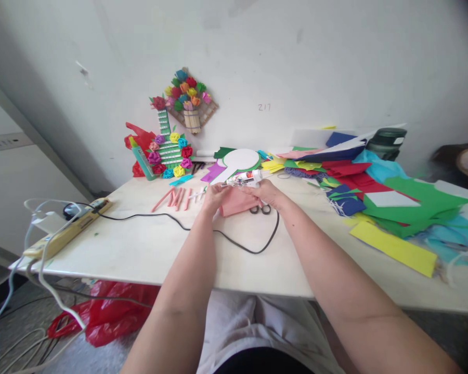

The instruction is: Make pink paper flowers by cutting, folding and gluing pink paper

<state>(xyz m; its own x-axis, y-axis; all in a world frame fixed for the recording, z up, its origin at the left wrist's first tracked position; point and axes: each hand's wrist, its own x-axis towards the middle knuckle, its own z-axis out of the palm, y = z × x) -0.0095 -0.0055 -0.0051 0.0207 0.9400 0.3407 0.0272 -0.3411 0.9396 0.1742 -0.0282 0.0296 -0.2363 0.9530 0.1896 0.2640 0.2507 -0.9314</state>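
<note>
Over the middle of the table, my left hand (216, 196) is closed with its fingertips pinched at the left edge of a sheet of pink paper (239, 202). My right hand (268, 193) is closed around the rear of a white glue gun (252, 177) with a patterned barrel. Its nozzle end points left, towards my left fingertips. The pink paper lies below the gun, between both hands; my fingers hide part of its upper edge. Dark scissor handles (260, 210) stick out by my right wrist. Several rolled pink paper strips (175, 199) lie to the left.
A black cord (234, 242) loops across the table from a power strip (68, 228) at the left edge. A green glue bottle (142, 160) and paper-flower crafts (170, 148) stand at the back left. Coloured paper sheets (398, 200) pile up on the right.
</note>
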